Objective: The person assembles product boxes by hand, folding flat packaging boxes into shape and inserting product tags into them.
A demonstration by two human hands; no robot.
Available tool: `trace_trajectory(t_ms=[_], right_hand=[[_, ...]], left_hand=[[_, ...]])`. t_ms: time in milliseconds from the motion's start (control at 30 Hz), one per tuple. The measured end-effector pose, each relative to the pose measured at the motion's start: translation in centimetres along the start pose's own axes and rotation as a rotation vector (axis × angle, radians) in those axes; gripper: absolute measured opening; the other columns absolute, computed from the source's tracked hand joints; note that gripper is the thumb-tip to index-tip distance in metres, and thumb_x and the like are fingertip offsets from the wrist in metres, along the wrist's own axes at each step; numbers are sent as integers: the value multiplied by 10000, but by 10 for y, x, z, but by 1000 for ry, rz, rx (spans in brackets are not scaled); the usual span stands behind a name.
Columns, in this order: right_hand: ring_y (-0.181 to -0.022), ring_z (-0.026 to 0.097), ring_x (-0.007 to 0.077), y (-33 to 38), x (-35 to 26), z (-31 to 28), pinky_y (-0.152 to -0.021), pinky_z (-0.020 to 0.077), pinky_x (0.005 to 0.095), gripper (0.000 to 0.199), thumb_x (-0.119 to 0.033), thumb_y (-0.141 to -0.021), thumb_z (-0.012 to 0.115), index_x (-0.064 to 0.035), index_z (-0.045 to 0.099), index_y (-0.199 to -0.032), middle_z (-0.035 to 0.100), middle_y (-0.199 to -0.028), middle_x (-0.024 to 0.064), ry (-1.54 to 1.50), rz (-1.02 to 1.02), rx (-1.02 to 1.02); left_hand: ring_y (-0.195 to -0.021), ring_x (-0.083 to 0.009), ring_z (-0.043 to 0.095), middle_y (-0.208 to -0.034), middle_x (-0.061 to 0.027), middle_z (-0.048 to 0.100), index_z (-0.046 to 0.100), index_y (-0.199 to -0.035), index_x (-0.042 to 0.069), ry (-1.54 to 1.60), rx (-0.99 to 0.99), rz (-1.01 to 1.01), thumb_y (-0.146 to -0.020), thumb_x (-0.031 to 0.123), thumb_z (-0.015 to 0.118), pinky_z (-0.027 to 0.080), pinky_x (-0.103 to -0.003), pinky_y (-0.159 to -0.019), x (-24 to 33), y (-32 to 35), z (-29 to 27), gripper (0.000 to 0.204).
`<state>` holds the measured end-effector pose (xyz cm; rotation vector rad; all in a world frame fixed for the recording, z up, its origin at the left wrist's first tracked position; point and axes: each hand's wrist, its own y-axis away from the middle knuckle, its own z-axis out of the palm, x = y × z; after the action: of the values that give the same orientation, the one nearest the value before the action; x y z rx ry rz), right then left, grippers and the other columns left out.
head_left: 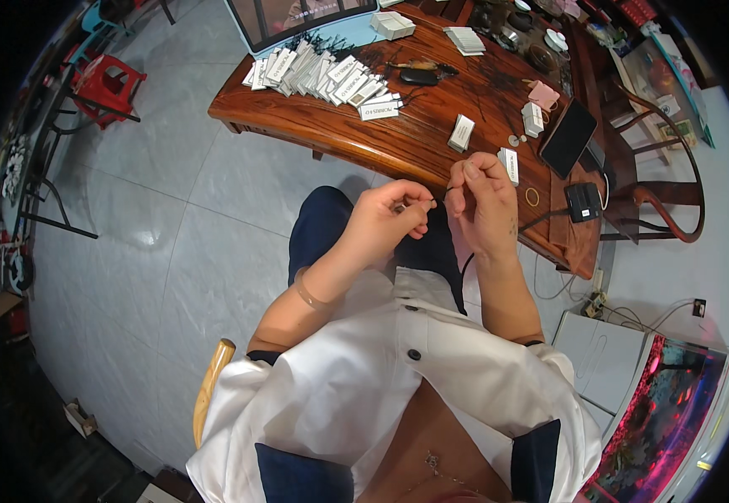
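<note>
- Left hand (391,216): centre of the frame. Thumb and fingertips pinched; a dark speck (434,204) shows at the tips, too small to identify. Whether the grip holds it: cannot tell.
- Right hand (485,201): right of centre. Fingers curled toward the thumb; grip contents cannot be told.
- Fish tank (671,402): lower right of the frame. Pink-lit, with red shapes inside.
- White card stack (509,167): right of centre, on the wooden table (427,163), just beyond the right hand.
- Pink pouch-like item (542,95): upper right, behind small white boxes or cards (533,120); contents hidden.
- Loose white cards (331,80): upper left of centre, heaped and overlapping.
- White-topped vessel (556,40): upper right, among dark, glossy vessels; interior hidden.
</note>
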<state>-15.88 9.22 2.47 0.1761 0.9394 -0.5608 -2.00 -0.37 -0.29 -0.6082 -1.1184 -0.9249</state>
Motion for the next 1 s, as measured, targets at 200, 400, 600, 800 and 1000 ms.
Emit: trace_trajectory(t_ms=[200,400,600,800,1000], right_hand=[[-624,552,111,-9,1,0,-557,442,219,118,-97,-938,560,-10,544,-1015,625,-894,113,164,69,30],[-730,589,103,0,8,-10,-641,468,213,187,-79,-900,613,8,626,-1065,633,-957,59,357,272,-21],[-768,597,115,5,17,-6,-676,496,240,98,8,-841,649,39,646,-934,607,-1014,80,471,23,-101],[-711,561,102,4,9,-10,-623,456,225,59,-22,-849,648,36,649,-838,610,-883,71,553,59,-102],[-693,555,100,8,-1,-15,-611,449,221,62,-23,-847,650,28,642,-813,607,-859,71,485,61,-94]], left_hand=[[-815,-217,665,-986,-145,648,605,-1055,-39,290,-38,-145,-960,84,509,579,-296,-690,1,-2,-6,183],[-818,-210,666,-959,-143,653,611,-1032,-36,372,-54,-156,-953,76,519,580,-289,-693,2,-3,-11,165],[-817,-195,662,-929,-128,656,614,-1008,-31,310,-16,-119,-944,84,542,573,-279,-675,-6,-2,-9,151],[-703,-125,630,-819,-74,646,623,-915,-8,77,-26,-79,-899,69,619,535,-238,-624,1,1,-8,79],[-672,-85,600,-767,-41,629,615,-871,-2,-3,-106,-34,-880,60,650,506,-216,-602,5,6,-11,72]])
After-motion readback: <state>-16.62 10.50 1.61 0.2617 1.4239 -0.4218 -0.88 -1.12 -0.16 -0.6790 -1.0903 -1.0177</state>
